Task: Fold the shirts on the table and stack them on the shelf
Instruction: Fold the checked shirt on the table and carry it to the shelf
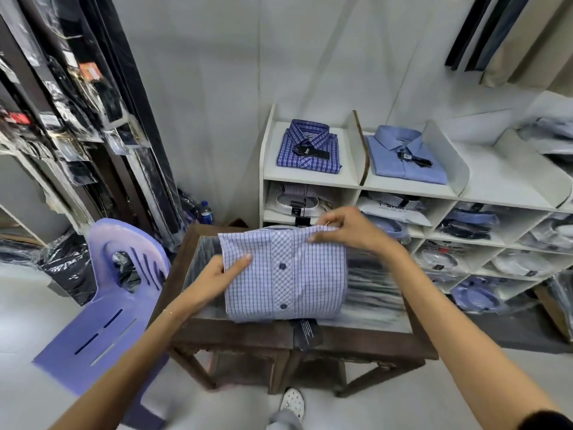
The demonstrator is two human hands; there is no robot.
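Observation:
A light checked shirt lies folded, buttons up, on the small dark wooden table. My left hand holds the shirt's left edge, thumb on top. My right hand pinches the fabric at the far right corner, near the collar end. A dark tag hangs from the shirt over the table's near edge. Behind the table, the white shelf carries a folded dark blue plaid shirt in its top left bay and a folded plain blue shirt beside it.
A purple plastic chair stands close to the table's left side. Lower shelf cubbies hold bagged shirts. Bagged dark garments hang along the left wall. A blue bottle sits on the floor behind the table. My shoe shows below.

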